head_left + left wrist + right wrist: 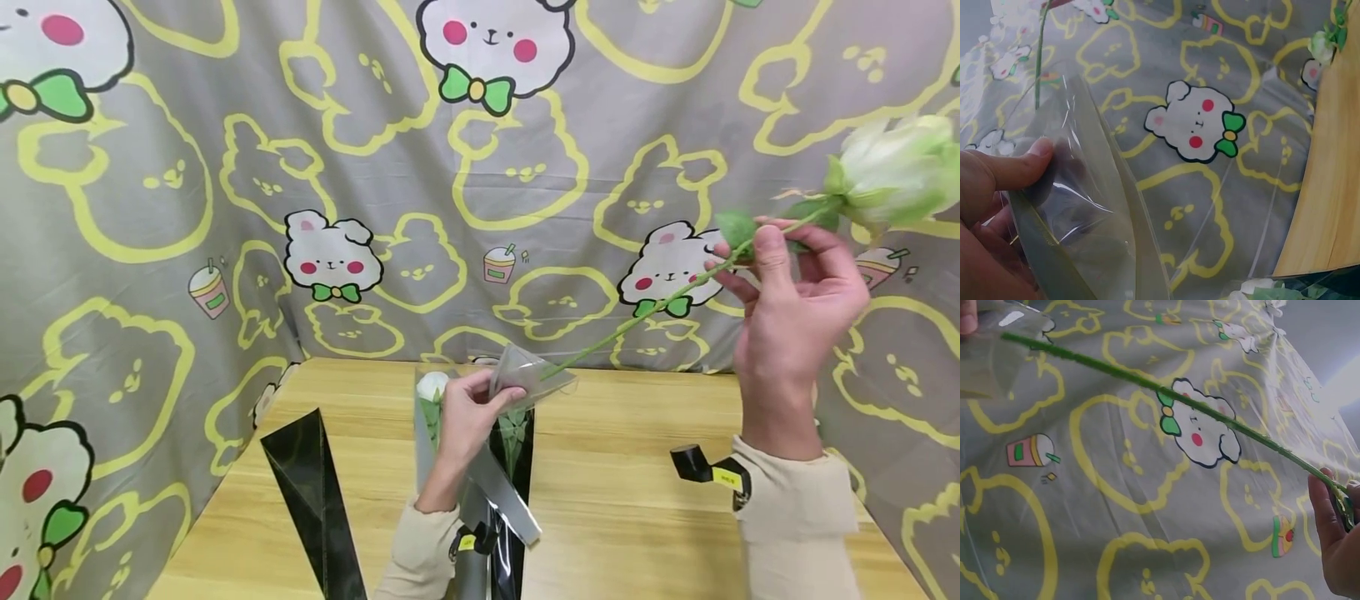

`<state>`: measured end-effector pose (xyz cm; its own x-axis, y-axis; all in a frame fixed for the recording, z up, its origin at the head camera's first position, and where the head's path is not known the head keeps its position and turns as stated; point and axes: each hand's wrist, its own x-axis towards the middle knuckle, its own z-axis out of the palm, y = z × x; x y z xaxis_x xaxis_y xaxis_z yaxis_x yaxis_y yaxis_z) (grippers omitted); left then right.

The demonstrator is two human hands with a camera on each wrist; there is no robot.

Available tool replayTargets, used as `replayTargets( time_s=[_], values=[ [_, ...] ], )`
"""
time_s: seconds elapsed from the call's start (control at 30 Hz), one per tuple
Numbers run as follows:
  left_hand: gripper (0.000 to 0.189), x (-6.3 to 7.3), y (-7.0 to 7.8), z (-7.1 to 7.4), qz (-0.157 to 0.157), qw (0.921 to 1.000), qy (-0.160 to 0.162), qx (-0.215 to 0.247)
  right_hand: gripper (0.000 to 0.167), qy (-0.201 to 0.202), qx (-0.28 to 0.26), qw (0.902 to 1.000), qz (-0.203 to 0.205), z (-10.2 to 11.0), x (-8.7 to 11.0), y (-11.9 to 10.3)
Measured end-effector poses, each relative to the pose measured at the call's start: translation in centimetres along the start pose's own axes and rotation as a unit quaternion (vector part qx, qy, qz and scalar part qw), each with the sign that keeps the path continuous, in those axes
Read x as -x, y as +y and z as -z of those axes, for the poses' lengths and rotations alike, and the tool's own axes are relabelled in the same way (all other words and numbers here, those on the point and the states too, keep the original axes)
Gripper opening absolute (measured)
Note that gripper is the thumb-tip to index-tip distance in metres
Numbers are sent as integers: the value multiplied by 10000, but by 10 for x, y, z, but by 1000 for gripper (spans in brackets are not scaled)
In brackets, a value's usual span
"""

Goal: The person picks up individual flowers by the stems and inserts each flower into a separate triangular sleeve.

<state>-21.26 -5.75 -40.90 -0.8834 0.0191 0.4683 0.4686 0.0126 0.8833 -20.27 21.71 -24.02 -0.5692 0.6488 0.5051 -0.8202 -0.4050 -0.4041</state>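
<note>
My right hand (802, 300) pinches the green stem of a white rose (892, 179) just below its bloom, high at the right. The long stem (1141, 381) slants down to the left, its lower end at the mouth of a clear-and-grey flower sleeve (528, 377). That sleeve is pinched near its open end by my left hand (465, 421), the thumb on its front in the left wrist view. Its narrow grey tail hangs down toward the table. Whether the stem tip is inside the sleeve or only in front of it, I cannot tell.
Beneath my left hand on the wooden table (622, 492) lie a wrapped white rose (432, 386) and a black sleeve (523, 467) with green leaves in it. A flat black sleeve (307, 492) lies at the left. A patterned grey curtain (420, 175) hangs behind.
</note>
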Motion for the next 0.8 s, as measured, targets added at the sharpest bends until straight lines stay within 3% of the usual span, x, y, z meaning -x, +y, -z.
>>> replayTargets(
  time_s=[0.17,0.4,0.8],
  values=[
    [11,0,1,0,55,9999,-59,-61,31,-413,294,9986,-121,-5,15,13],
    [9,1,0,-2,177,9997,-187,-27,25,-1146,913,9892,84,-8,35,29],
    [10,1,1,-2,291,9992,-216,146,21,-1862,1174,9752,-242,-18,63,51]
  ],
)
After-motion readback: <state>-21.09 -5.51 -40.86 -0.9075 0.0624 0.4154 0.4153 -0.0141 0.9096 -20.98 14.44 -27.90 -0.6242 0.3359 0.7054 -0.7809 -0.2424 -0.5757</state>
